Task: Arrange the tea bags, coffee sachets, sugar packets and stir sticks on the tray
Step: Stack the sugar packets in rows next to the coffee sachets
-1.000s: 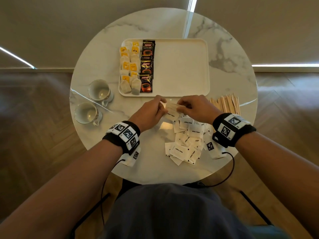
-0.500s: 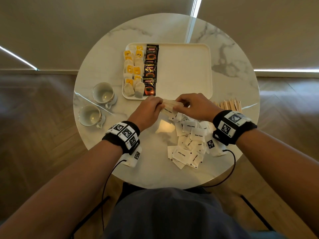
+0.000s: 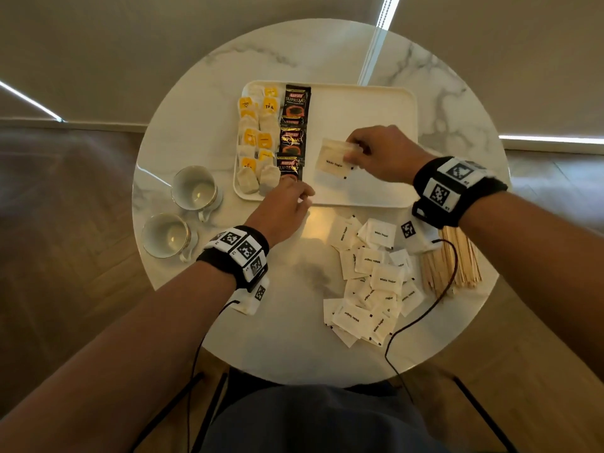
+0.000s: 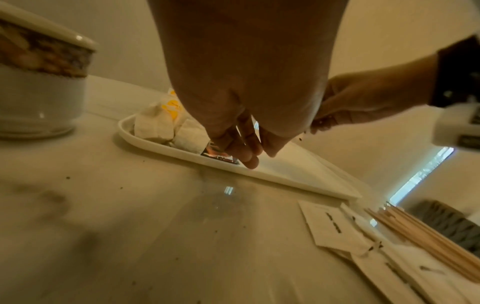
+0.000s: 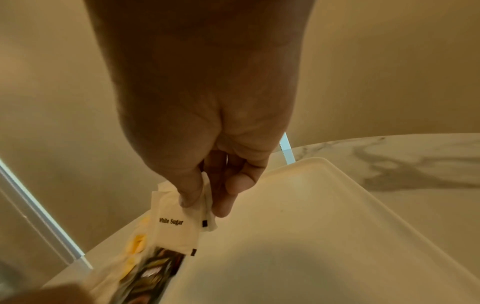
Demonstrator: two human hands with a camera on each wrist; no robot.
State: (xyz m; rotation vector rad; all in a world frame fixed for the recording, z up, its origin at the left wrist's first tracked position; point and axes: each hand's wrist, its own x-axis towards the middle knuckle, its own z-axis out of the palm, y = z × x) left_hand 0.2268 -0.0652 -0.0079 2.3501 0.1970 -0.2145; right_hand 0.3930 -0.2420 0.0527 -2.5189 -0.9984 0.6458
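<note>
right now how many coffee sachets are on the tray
3. All lie in one column on the tray, right of the tea bags: far coffee sachet, middle coffee sachet, near coffee sachet, its near end under the left hand. None appears hidden.

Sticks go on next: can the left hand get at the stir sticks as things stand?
Probably not easily: the stir sticks lie at the table's right side, beyond the loose sugar packets, while the left hand is at the tray's near-left edge.

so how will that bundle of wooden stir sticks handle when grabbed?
The stir sticks look thin, straight and stiff, probably light. They lie loose and slightly fanned on the table, so a pinch would likely scatter some; flat strips, unlikely to roll.
</note>
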